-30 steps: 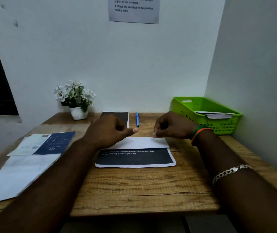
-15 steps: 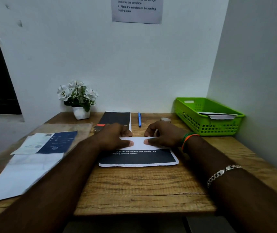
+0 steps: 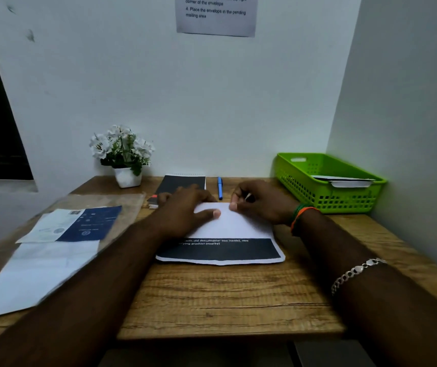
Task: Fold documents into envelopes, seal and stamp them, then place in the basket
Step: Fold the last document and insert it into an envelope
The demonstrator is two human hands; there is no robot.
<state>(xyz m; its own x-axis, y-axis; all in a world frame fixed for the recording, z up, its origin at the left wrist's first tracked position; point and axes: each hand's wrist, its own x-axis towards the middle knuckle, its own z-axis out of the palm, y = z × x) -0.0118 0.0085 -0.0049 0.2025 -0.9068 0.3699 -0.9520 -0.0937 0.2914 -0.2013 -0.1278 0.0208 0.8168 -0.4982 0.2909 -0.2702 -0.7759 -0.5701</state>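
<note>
Head view, only one: your left hand (image 3: 185, 207) lay flat on the folded document (image 3: 228, 234), fingers fairly straight, thumb pressing the white flap down. Your right hand (image 3: 259, 202) sat just beside it at the flap's far edge, fingers curled, tips pressing or pinching that edge; couldn't tell which. Hands were close together, thumbs near but not touching. Everything else placed relative to the document: it lay in the middle of the wooden desk (image 3: 225, 300), top part folded toward you, white back up, black printed strip showing along the near edge. Green basket (image 3: 325, 181) was to its right at the wall, with a white envelope (image 3: 344, 180) inside. Blue pen (image 3: 220, 188) lay just behind the document, between your hands. Black notebook (image 3: 180, 184) was behind-left, partly under your left hand. Potted white flowers (image 3: 123, 154) stood further left at the back wall. Blue-and-white leaflet (image 3: 77, 225) and a white sheet (image 3: 34, 274) lay well to the left, on a clear plastic sleeve (image 3: 122, 202). Instruction notice (image 3: 216, 14) hung on the wall above. Your right arm wore wrist bands (image 3: 300, 217) and a silver chain bracelet (image 3: 355, 274).
</note>
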